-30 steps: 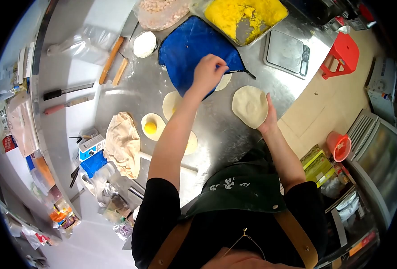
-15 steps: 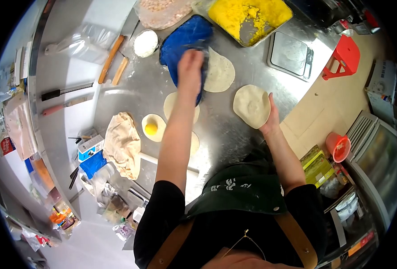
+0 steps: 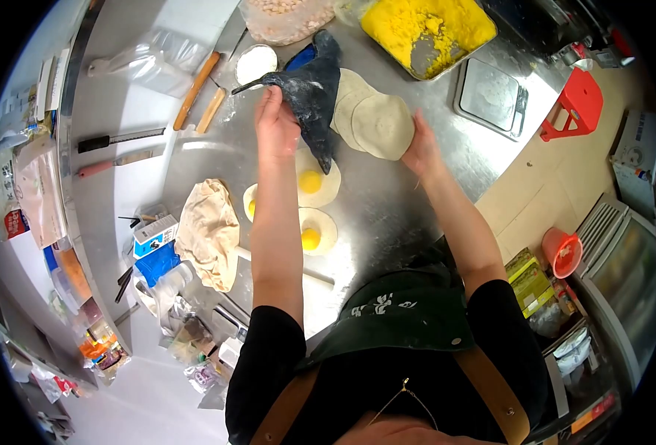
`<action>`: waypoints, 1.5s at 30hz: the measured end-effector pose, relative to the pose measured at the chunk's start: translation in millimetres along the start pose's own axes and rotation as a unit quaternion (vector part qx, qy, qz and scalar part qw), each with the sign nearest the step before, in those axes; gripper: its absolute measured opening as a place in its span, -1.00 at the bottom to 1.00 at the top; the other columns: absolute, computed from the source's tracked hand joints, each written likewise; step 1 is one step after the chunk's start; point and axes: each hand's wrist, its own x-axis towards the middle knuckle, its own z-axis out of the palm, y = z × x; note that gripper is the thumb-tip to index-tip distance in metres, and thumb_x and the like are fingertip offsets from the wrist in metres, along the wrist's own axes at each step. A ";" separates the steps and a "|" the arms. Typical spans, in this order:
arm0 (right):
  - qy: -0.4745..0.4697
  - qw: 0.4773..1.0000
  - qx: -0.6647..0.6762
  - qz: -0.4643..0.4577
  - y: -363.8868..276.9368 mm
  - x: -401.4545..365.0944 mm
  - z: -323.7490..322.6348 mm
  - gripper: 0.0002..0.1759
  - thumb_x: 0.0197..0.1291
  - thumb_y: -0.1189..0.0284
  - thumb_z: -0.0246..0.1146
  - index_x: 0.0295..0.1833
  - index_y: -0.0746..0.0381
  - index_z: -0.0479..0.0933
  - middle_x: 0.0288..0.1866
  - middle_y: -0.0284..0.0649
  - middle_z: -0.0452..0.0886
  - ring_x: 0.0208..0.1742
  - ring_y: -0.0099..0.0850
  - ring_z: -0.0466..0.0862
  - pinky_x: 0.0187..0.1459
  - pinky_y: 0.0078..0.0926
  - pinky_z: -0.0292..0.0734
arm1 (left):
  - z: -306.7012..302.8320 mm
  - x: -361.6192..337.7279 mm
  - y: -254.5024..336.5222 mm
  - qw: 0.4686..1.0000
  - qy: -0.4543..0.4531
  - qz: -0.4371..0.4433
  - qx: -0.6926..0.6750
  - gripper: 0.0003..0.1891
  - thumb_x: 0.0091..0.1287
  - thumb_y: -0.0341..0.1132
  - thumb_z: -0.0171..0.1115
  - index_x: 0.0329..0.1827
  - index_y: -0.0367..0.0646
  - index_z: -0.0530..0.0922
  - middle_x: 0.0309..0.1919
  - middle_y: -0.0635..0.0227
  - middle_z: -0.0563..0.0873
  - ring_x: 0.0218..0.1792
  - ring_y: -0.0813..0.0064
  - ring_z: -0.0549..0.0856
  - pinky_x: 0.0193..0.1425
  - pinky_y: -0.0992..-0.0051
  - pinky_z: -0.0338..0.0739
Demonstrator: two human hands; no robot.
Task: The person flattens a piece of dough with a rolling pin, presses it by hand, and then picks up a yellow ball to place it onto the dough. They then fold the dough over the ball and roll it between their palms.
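My left hand point(image 3: 276, 126) grips the edge of a blue cloth point(image 3: 315, 96), lifted and folded so a dark, flour-dusted side shows. My right hand point(image 3: 422, 148) has its fingers around the right edge of a flat round of dough point(image 3: 382, 127). That round overlaps other pale dough rounds point(image 3: 349, 89), which lie against the cloth's right edge. Nearer my body, a dough round point(image 3: 326, 182) bears a yellow ball point(image 3: 310, 181). Another yellow ball point(image 3: 311, 239) sits on a dough round below it; a third is partly hidden by my left forearm.
A tray of yellow crumbly filling point(image 3: 428, 33) and a scale point(image 3: 491, 96) stand at the back right. A bowl of white powder point(image 3: 257, 64) is beside the cloth. Left lie wooden-handled tools point(image 3: 197, 90), a beige cloth point(image 3: 208, 233) and a rolling pin point(image 3: 317, 279).
My left hand has pulled the blue cloth's edge leftward and up, turning its dark side out. My right hand has carried its dough round left, over the other rounds.
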 end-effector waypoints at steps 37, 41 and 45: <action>0.197 0.880 -0.396 -0.174 -31.9 18.9 -21.8 -0.79 0.26 0.64 0.23 0.00 0.37 0.44 -0.23 -0.18 0.57 -0.30 -0.38 0.65 -0.40 -0.45 0.71 | -26.8 -98.5 -120.9 0.596 -0.001 0.169 0.785 -0.85 0.10 -0.46 0.33 -0.27 -0.17 0.58 -0.28 0.22 0.62 -0.13 0.15 0.57 -0.03 0.25 0.48; 0.191 0.870 -0.416 -0.185 -37.8 23.1 -28.9 -0.74 0.26 0.64 0.22 0.05 0.38 0.42 -0.22 -0.16 0.57 -0.29 -0.33 0.66 -0.37 -0.43 0.73 | -23.3 -97.4 -115.0 0.611 -0.019 0.181 0.770 -0.90 0.10 -0.47 0.29 -0.34 -0.16 0.57 -0.33 0.21 0.63 -0.19 0.14 0.60 -0.08 0.23 0.50; 0.169 0.856 -0.438 -0.217 -51.7 21.3 -30.8 -0.72 0.29 0.64 0.20 0.09 0.39 0.40 -0.19 -0.12 0.60 -0.32 -0.32 0.67 -0.36 -0.43 0.74 | 3.9 -112.0 -98.2 0.681 -0.019 0.187 0.707 -0.90 0.13 -0.47 0.26 -0.29 -0.15 0.56 -0.31 0.20 0.62 -0.24 0.12 0.63 -0.17 0.19 0.52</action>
